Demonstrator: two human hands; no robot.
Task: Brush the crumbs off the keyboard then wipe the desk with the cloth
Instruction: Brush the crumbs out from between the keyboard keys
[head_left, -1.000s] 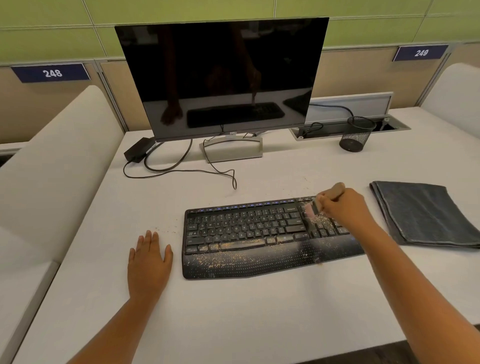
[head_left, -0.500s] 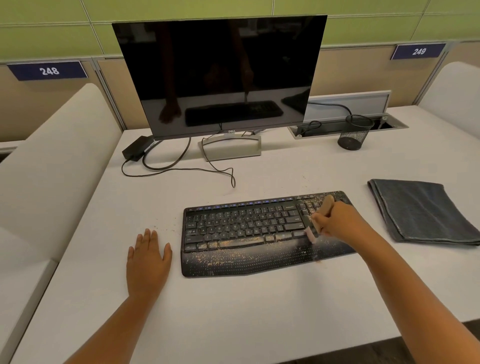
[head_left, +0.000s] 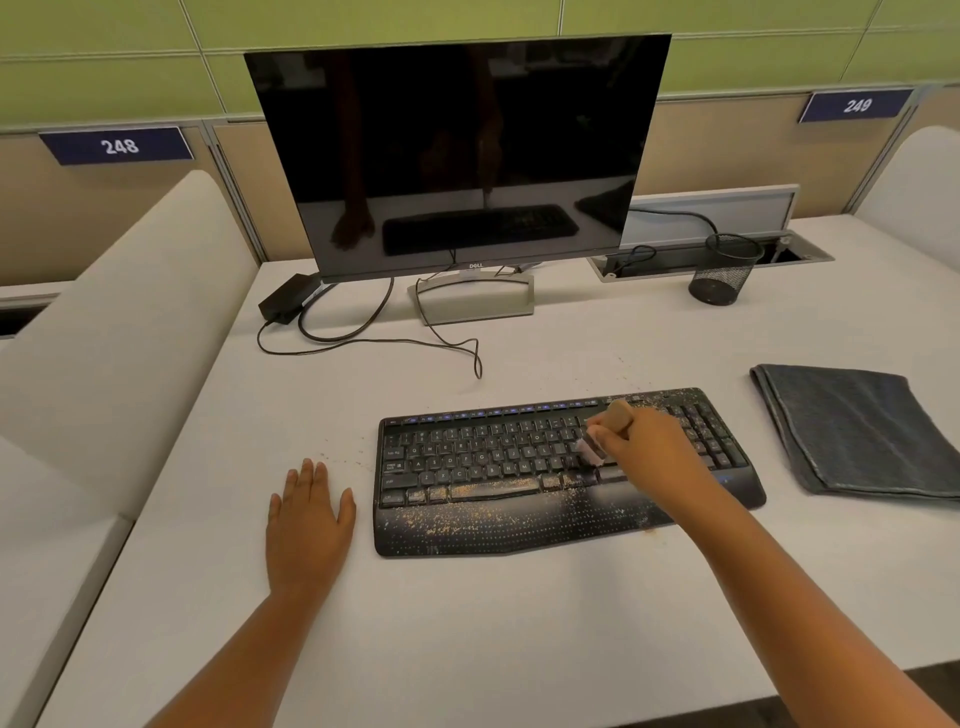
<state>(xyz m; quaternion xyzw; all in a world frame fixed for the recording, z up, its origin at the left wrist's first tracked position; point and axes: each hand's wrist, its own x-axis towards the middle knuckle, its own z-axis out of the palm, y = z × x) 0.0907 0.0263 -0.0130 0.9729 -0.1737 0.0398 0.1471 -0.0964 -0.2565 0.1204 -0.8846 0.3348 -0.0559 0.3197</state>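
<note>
A black keyboard (head_left: 498, 478) lies on the white desk (head_left: 467, 623), with tan crumbs (head_left: 467, 506) strewn over its bottom key rows and palm rest. My right hand (head_left: 649, 452) grips a small brush (head_left: 608, 431) with a wooden handle and pinkish bristles; the bristles touch the keys right of the keyboard's middle. My left hand (head_left: 309, 519) rests flat on the desk just left of the keyboard, fingers straight. A folded dark grey cloth (head_left: 852, 431) lies on the desk to the right of the keyboard.
A dark monitor (head_left: 457, 156) on a stand sits behind the keyboard, with a power adapter (head_left: 288, 304) and loose cables (head_left: 374, 338) at its left. A black mesh cup (head_left: 724, 270) stands back right by a cable tray. Padded dividers flank the desk.
My right hand has swept the brush leftward across the keys, from the number pad area toward the middle. My left hand has stayed flat on the desk.
</note>
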